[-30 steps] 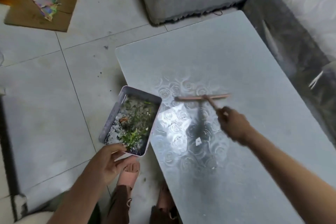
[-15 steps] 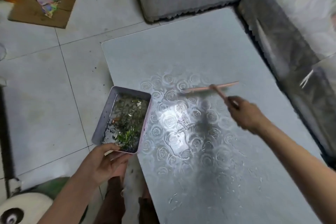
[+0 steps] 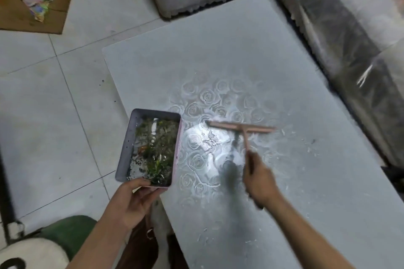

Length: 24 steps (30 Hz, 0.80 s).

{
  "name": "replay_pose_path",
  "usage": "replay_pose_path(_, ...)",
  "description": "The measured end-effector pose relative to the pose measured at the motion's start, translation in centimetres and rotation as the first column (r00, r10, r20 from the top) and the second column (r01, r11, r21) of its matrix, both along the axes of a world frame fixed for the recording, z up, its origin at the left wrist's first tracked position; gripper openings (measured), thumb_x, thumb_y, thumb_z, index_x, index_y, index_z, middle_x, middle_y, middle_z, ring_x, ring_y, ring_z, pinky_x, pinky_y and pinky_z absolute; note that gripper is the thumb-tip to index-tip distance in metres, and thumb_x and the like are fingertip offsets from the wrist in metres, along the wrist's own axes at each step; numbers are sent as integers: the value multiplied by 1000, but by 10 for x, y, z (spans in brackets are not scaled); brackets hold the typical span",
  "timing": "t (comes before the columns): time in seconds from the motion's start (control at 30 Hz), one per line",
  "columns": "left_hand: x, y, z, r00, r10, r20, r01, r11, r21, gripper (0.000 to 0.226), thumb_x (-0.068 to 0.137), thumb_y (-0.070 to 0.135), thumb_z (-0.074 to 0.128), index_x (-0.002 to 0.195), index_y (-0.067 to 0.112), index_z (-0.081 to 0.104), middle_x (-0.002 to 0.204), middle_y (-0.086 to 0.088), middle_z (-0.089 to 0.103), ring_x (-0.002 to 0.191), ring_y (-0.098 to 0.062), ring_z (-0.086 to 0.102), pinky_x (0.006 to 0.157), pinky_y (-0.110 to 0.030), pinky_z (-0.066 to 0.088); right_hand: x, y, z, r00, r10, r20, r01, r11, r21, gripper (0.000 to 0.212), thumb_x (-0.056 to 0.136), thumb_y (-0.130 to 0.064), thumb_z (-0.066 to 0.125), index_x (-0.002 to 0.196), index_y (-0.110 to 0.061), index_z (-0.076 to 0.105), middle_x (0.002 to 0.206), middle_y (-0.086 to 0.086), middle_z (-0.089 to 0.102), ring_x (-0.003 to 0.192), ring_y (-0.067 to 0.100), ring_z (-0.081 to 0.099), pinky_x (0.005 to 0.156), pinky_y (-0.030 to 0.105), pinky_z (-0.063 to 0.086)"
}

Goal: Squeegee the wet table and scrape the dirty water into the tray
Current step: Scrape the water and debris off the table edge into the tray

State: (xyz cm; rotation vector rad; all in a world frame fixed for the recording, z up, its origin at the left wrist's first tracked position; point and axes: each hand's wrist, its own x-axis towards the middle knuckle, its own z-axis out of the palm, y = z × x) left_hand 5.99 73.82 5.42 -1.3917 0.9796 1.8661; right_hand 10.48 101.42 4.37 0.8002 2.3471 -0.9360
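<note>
Grey tabletop (image 3: 251, 46), rose-embossed, wet toward its left edge; tiled floor (image 3: 54, 126) alongside. Tray (image 3: 125, 148): grey, holding dirty water and green scraps, set against the tabletop's left edge, near end gripped by left hand (image 3: 133, 199), thumb over the rim. Squeegee (image 3: 240, 128): pink, blade across the wet patch just beside the tray; handle clasped in right hand (image 3: 260, 181), fingers curled, blurred.

Diffuse overhead light, moderately bright. A white glare patch sits on the wet, pale grey rose-embossed table top (image 3: 240, 50), and glints show in the grey rectangular tray (image 3: 125, 144). The pink T-shaped squeegee (image 3: 240, 127) and right hand (image 3: 259, 179) are motion-blurred above a smeared dark shadow. Joints in the white tiled floor (image 3: 32, 126) bow toward the edges.
</note>
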Motion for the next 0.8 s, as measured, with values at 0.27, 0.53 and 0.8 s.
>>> replay_pose_path(0.27,-8,16,27,996,-93,-3,93,996,10,19,83,-12,41,92,-4,57,81,-23,68,89,-45,63,60,-46,56,-53,51,62,999,-32,8,33,977,-209,35,97,-40,46,130,-29,51,66,1,60,30,2,45,32,15,32)
replay_pose_path(0.53,-17,32,11,997,-69,-35,71,996,59,45,75,-15,45,116,-2,54,119,-23,60,116,-44,55,65,-51,57,-166,169,-15,872,-480,-95,475,877,-66,36,100,-28,40,119,0,52,48,12,47,34,20,44,38,23,34)
replay_pose_path(0.8,-27,38,-1,1000,-28,2,27,998,62,42,80,-18,40,114,2,55,112,-17,61,115,-38,55,64,-55,54,-52,61,-9,952,-306,2,305,949,78,12,101,-23,33,102,-14,40,71,14,57,46,28,57,30,23,35)
